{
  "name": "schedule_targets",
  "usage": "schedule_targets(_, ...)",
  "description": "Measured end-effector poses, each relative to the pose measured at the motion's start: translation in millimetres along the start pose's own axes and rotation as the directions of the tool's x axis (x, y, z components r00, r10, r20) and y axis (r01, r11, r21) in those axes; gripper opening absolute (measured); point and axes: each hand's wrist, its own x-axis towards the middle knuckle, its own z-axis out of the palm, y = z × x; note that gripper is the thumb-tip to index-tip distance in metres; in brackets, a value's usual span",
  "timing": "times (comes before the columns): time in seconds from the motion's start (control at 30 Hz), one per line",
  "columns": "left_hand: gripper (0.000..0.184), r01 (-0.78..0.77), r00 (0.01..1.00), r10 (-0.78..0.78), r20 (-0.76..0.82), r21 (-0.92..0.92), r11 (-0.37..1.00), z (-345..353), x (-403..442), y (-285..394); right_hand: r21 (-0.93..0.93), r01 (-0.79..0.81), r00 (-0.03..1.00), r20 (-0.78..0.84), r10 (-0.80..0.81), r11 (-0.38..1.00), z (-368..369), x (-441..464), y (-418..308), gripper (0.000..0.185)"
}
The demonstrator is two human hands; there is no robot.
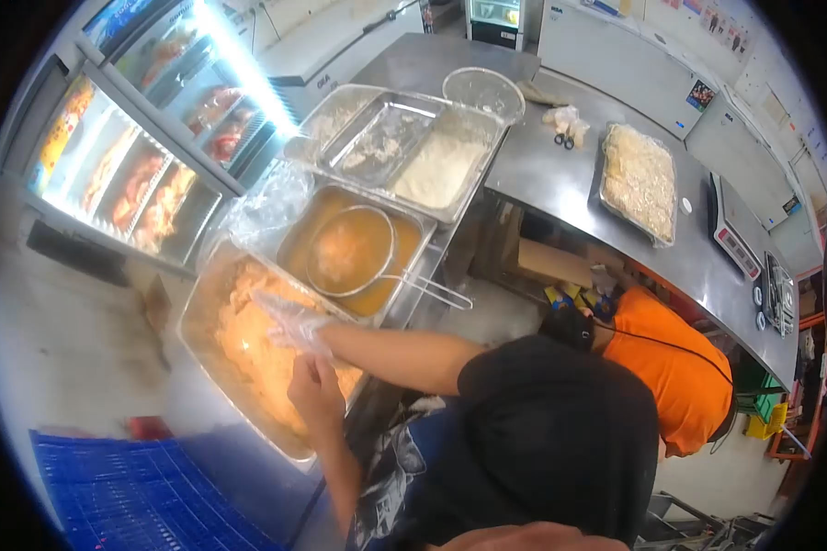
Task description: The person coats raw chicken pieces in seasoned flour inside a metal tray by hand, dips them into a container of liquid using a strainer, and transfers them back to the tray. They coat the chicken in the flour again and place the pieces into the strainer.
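My right hand (289, 323) wears a clear plastic glove. Its fingers stretch out over a metal tray (193, 317) filled with pale orange, raw-looking meat (257, 372); I cannot tell whether they touch it. Bare and closed, my left hand (317, 393) pinches the cuff of the plastic glove (312, 335) at my right wrist. Beyond the meat, a second metal tray (424, 241) holds brownish liquid. A round wire strainer (395, 248) rests in that liquid with orange pieces inside, its handle (441, 292) sticking out over the near rim.
Behind stand a large tray of white flour (443, 170), a smaller metal tray (377, 147) and a clear bowl (484, 95). On the right steel table (542, 165) are a coated-food tray (639, 184), scissors (563, 141) and a scale (733, 241). A person in orange (666, 372) bends beside me.
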Motion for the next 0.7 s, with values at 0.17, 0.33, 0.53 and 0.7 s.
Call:
schedule_targets(0.17,0.015,0.136,0.989,-0.132,0.072,-0.047,0.990,-7.6,-0.4,-9.7,0.079,-0.058,0.998,-0.019,0.060,0.995,-8.6,3.3,6.1,0.086)
schedule_targets(0.33,0.017,0.235,0.967,-0.224,0.122,-0.080,0.969,-18.6,1.9,-6.7,-0.419,-0.065,0.984,-0.178,-0.012,0.906,-19.9,39.8,13.8,0.063)
schedule_targets(0.53,0.028,0.279,0.960,-0.277,-0.040,0.096,0.955,-56.1,-15.0,-68.0,-0.988,-0.023,0.996,-0.036,-0.078,0.153,-26.6,75.6,41.5,0.025)
schedule_targets(0.7,0.026,0.323,0.917,-0.281,-0.284,0.114,0.939,-80.1,-26.0,-77.0,-0.992,0.060,0.998,0.057,0.029,-0.111,-0.7,45.7,8.3,0.031)
